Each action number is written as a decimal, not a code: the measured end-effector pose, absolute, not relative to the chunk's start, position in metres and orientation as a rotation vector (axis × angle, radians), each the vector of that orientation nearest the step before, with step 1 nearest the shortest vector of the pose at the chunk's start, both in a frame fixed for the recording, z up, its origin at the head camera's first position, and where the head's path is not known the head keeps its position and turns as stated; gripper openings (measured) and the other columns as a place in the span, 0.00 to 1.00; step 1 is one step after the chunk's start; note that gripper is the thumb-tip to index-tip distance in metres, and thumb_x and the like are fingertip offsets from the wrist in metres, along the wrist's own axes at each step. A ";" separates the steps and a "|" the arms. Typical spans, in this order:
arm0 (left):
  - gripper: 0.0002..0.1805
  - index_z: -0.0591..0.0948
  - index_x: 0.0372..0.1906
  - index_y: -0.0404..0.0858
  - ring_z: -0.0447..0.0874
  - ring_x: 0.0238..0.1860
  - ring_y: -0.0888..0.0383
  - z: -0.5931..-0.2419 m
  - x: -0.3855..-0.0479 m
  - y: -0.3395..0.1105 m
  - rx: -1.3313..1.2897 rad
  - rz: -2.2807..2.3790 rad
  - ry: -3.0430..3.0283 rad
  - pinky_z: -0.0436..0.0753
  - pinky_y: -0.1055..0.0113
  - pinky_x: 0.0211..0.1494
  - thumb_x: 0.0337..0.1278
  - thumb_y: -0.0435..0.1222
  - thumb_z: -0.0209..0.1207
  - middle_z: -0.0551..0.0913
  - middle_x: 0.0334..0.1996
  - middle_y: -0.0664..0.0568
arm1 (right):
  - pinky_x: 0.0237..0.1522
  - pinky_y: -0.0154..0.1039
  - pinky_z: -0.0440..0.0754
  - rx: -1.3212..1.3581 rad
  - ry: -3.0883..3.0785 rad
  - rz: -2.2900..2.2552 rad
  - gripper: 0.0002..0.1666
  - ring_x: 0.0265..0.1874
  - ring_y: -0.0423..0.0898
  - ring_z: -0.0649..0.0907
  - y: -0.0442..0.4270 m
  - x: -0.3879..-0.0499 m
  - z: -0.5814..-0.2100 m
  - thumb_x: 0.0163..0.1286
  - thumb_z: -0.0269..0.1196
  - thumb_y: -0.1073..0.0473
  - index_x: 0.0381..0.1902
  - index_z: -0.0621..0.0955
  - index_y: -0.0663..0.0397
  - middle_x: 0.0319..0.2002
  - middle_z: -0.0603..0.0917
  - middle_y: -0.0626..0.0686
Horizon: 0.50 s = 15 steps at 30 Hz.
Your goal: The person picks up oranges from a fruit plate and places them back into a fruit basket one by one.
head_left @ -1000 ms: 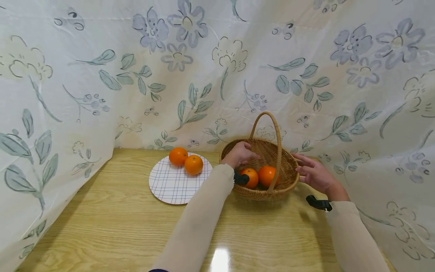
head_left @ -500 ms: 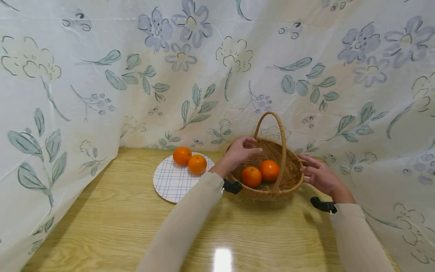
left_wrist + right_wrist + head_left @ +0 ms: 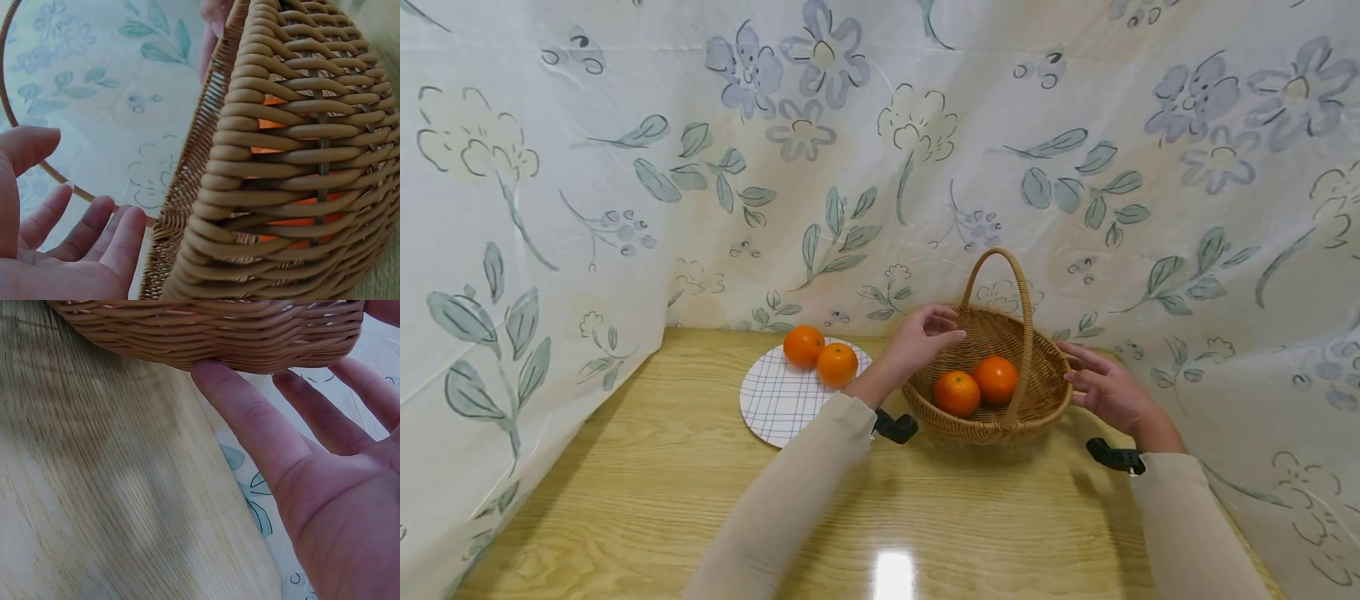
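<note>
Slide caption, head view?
Left hand and right hand at either side of a wicker basket holding two oranges; two more oranges on a checked plate.

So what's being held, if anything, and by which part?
Nothing looks gripped: the left hand is empty, and the right hand only touches the right side of the basket with its fingertips.

A curved brown basket woven from thin strands (image 3: 212, 331) is touched at its side by the fingertips of the bare right hand (image 3: 340, 487). The fingers are spread and held almost straight. Left of them, a flat, light brown wooden table (image 3: 125, 506) is partly shaded. Behind them, a white cloth with blue-green leaves (image 3: 284, 556) is seen.
</note>
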<state>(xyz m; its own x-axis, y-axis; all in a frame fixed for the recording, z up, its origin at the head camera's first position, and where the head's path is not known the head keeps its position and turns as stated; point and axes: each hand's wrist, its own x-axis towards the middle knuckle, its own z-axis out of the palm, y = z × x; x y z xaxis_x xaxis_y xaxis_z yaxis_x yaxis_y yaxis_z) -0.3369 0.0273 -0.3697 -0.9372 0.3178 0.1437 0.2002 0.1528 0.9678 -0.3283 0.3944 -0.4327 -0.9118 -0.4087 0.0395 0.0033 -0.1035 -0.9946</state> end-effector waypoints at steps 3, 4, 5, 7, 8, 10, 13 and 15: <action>0.19 0.80 0.58 0.43 0.82 0.57 0.53 -0.367 -0.332 0.023 0.542 1.894 2.325 0.81 0.56 0.65 0.66 0.42 0.67 0.84 0.53 0.49 | 0.50 0.41 0.88 -0.439 1.907 -2.096 0.38 0.53 0.42 0.85 0.393 -0.324 -0.431 0.80 0.47 0.71 0.83 0.50 0.58 0.63 0.76 0.45; 0.19 0.80 0.58 0.43 0.82 0.57 0.52 -0.366 -0.330 0.022 0.549 1.891 2.326 0.80 0.56 0.65 0.66 0.42 0.67 0.84 0.53 0.49 | 0.50 0.41 0.88 -0.437 1.912 -2.098 0.38 0.53 0.42 0.85 0.393 -0.322 -0.431 0.80 0.48 0.71 0.83 0.50 0.58 0.63 0.76 0.45; 0.19 0.80 0.58 0.44 0.82 0.58 0.52 -0.366 -0.329 0.020 0.558 1.886 2.332 0.80 0.56 0.65 0.66 0.43 0.67 0.84 0.53 0.49 | 0.50 0.41 0.88 -0.436 1.912 -2.102 0.38 0.53 0.42 0.85 0.393 -0.321 -0.430 0.80 0.47 0.71 0.83 0.51 0.59 0.62 0.76 0.46; 0.19 0.80 0.59 0.44 0.83 0.58 0.52 -0.365 -0.327 0.017 0.575 1.877 2.340 0.80 0.56 0.66 0.66 0.43 0.66 0.85 0.53 0.50 | 0.50 0.41 0.88 -0.436 1.910 -2.106 0.38 0.53 0.42 0.85 0.392 -0.317 -0.430 0.80 0.48 0.71 0.82 0.51 0.59 0.62 0.77 0.46; 0.19 0.80 0.59 0.44 0.83 0.58 0.53 -0.365 -0.325 0.015 0.586 1.877 2.339 0.80 0.56 0.66 0.67 0.43 0.66 0.85 0.54 0.50 | 0.50 0.41 0.88 -0.436 1.906 -2.107 0.38 0.53 0.42 0.85 0.391 -0.315 -0.429 0.80 0.48 0.71 0.83 0.51 0.58 0.62 0.77 0.46; 0.19 0.79 0.59 0.43 0.83 0.58 0.53 -0.365 -0.323 0.010 0.604 1.889 2.328 0.80 0.56 0.66 0.67 0.43 0.66 0.84 0.54 0.50 | 0.51 0.42 0.88 -0.437 1.900 -2.114 0.38 0.53 0.42 0.85 0.390 -0.312 -0.430 0.80 0.48 0.71 0.83 0.51 0.58 0.62 0.77 0.46; 0.17 0.79 0.59 0.43 0.82 0.59 0.52 -0.364 -0.316 0.001 0.622 1.922 2.302 0.81 0.59 0.64 0.70 0.42 0.64 0.84 0.54 0.49 | 0.51 0.42 0.88 -0.446 1.894 -2.123 0.38 0.53 0.43 0.85 0.387 -0.307 -0.430 0.80 0.49 0.71 0.82 0.52 0.57 0.63 0.77 0.46; 0.16 0.79 0.58 0.41 0.83 0.58 0.48 -0.363 -0.311 -0.005 0.626 1.961 2.285 0.82 0.60 0.61 0.71 0.41 0.63 0.84 0.54 0.48 | 0.51 0.42 0.88 -0.454 1.897 -2.127 0.38 0.53 0.43 0.85 0.386 -0.304 -0.431 0.80 0.48 0.71 0.82 0.52 0.57 0.63 0.77 0.46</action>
<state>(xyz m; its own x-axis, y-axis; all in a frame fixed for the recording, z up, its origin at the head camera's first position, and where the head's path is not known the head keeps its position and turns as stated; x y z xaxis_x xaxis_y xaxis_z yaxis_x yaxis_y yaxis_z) -0.3114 -0.0054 -0.3626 -0.9149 0.3445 0.2103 0.2601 0.1047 0.9599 -0.3045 0.3861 -0.4307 -0.9188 -0.3900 0.0615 -0.0166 -0.1174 -0.9929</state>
